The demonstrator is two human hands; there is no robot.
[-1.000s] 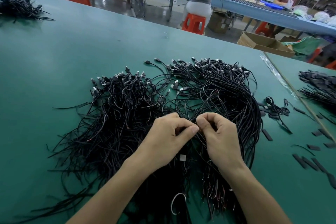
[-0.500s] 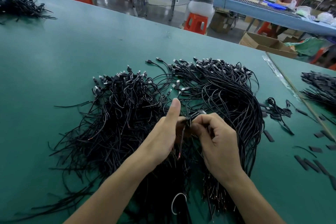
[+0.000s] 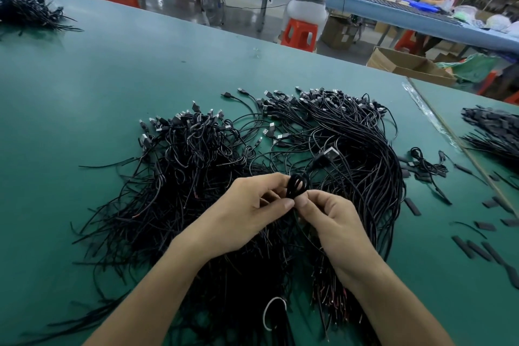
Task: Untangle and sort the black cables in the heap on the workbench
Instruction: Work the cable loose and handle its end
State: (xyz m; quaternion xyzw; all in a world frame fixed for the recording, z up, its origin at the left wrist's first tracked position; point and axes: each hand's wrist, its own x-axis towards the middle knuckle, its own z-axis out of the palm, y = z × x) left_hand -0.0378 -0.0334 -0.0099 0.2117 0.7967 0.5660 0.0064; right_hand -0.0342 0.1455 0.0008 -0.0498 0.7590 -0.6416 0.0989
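Cable [image 3: 297, 187] pinched: left hand [image 3: 250, 218]; right hand [image 3: 332, 219]

Head-worn view, down over workbench [image 3: 84, 78]

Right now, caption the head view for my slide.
Left hand and right hand pinch a looped black cable over the tangled heap on the green workbench.

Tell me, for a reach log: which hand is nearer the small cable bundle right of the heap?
Right. The right hand sits left of the bundle, toward the camera; the left hand is farther left. Both pinch one looped cable.
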